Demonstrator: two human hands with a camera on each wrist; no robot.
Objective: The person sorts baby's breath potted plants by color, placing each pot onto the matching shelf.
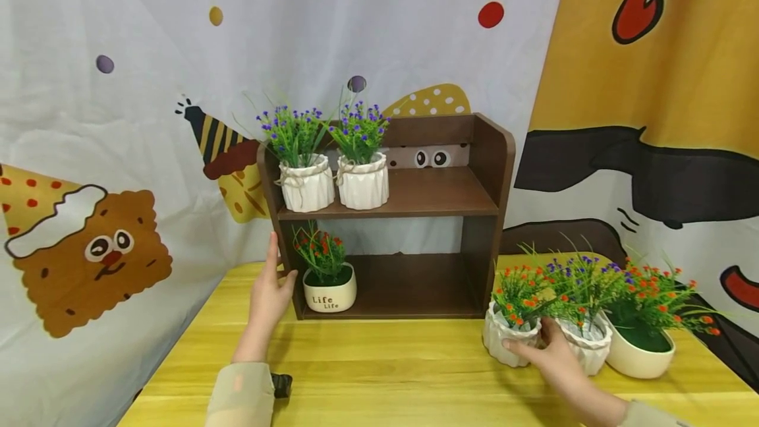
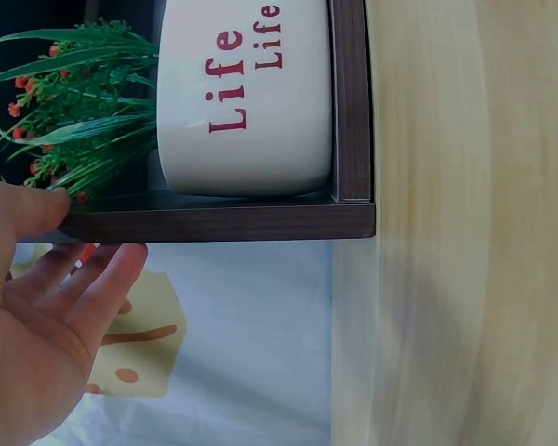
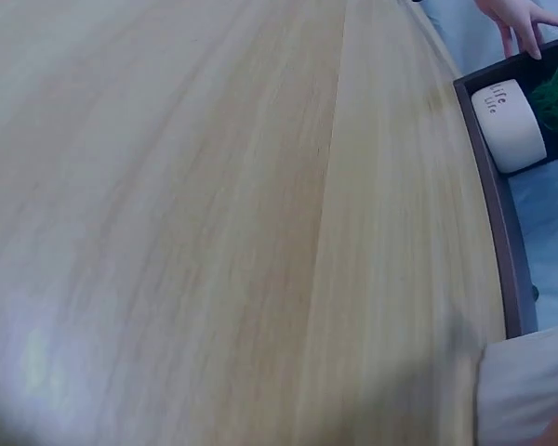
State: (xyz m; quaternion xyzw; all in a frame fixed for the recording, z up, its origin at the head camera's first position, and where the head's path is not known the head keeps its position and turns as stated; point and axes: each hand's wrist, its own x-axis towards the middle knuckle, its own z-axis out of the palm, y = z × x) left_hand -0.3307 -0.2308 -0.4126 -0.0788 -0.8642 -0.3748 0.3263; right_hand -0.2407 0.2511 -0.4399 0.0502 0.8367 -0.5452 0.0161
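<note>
My left hand is at the left side panel of a brown two-tier shelf. In the left wrist view its thumb lies over the panel's front edge, with the fingers on the outer side. On the lower tier beside it sits a cream "Life" pot with orange-red flowers. My right hand grips a white ribbed flowerpot with orange flowers, thumb at its front and fingers at its right side. Touching or close behind that hand is a white purple-flowered pot. The right wrist view barely catches the right hand.
Two white pots with purple flowers, one left and one beside it, stand on the upper tier. A cream pot with orange flowers is at the table's right. A small black object shows by the left sleeve. Printed curtain hangs behind.
</note>
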